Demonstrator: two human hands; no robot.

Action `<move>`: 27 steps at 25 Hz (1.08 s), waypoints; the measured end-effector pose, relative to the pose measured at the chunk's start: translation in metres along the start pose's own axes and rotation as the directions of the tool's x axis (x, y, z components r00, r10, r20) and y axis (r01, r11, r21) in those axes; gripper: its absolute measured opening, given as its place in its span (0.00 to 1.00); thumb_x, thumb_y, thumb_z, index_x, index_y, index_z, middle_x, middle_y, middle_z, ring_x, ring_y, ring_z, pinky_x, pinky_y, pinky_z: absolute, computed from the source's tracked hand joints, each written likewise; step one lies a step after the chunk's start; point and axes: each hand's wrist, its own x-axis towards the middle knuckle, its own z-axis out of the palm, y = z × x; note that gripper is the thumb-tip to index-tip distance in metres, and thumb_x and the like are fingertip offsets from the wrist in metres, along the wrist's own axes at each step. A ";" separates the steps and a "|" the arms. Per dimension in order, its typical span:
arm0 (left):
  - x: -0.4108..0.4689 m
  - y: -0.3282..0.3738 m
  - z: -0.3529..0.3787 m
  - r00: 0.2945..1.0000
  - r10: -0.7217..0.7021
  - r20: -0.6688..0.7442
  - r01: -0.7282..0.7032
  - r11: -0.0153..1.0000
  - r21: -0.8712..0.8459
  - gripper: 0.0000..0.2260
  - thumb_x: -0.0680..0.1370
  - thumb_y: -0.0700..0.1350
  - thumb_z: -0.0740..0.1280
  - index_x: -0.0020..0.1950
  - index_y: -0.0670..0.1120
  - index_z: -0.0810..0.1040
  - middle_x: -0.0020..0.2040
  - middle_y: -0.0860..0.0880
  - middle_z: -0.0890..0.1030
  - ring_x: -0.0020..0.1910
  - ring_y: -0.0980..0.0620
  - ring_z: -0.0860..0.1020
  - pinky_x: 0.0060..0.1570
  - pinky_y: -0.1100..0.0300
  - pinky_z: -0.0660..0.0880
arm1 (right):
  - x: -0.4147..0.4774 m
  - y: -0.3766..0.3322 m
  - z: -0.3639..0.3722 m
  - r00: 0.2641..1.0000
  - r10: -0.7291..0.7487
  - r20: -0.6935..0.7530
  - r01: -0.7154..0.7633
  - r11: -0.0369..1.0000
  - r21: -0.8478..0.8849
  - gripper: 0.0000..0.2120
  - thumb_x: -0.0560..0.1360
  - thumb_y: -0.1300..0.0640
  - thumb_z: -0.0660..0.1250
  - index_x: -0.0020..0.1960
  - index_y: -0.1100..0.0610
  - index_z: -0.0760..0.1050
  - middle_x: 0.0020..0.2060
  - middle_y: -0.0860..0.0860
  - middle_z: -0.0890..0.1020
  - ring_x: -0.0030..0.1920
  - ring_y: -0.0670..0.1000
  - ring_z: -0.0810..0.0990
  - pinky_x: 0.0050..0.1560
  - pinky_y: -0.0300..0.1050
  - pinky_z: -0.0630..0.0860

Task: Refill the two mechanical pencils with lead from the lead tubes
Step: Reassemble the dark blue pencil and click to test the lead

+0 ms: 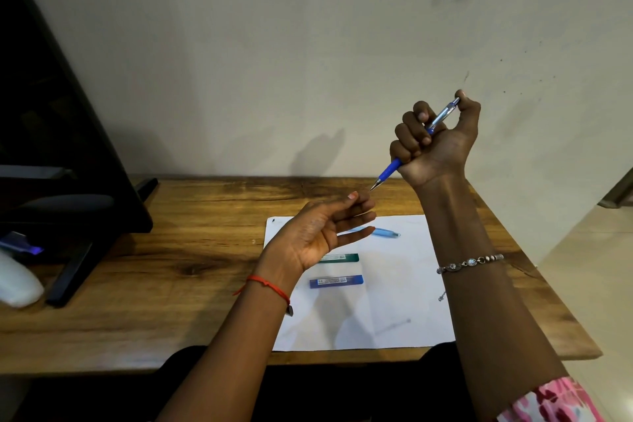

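Observation:
My right hand [436,144] is raised above the table, fist closed around a blue mechanical pencil [390,171], thumb on its top button, tip pointing down-left. My left hand [322,233] is held palm up just below that tip, fingers loosely apart, fingertips almost touching the tip; whether a lead lies between them I cannot tell. A second, light blue pencil [387,233] lies on the white paper [394,301], partly hidden by my left fingers. A green lead tube [340,258] and a blue lead tube [335,281] lie on the paper below it.
The wooden table [171,284] stands against a pale wall. A black monitor on its stand [68,147] fills the left side, with a white object [17,281] at the far left edge. The table's right edge drops to a tiled floor.

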 end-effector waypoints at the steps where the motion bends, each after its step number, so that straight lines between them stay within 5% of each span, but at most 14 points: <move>1: 0.000 0.000 0.000 1.000 -0.002 -0.002 0.002 1.000 0.007 0.08 0.78 0.41 0.62 0.48 0.40 0.80 0.37 0.48 0.85 0.37 0.53 0.84 0.41 0.58 0.81 | 0.000 0.000 0.000 1.000 -0.001 -0.002 0.001 1.000 0.004 0.28 0.74 0.38 0.48 0.26 0.57 0.66 0.17 0.47 0.59 0.17 0.45 0.55 0.20 0.34 0.50; 27: 0.005 -0.003 -0.003 1.000 -0.001 0.025 0.001 1.000 0.021 0.11 0.79 0.44 0.60 0.48 0.43 0.81 0.41 0.49 0.86 0.42 0.53 0.84 0.45 0.55 0.80 | -0.001 0.001 -0.002 1.000 -0.013 -0.014 0.013 1.000 0.015 0.28 0.74 0.39 0.47 0.27 0.57 0.69 0.17 0.46 0.59 0.17 0.44 0.55 0.21 0.34 0.51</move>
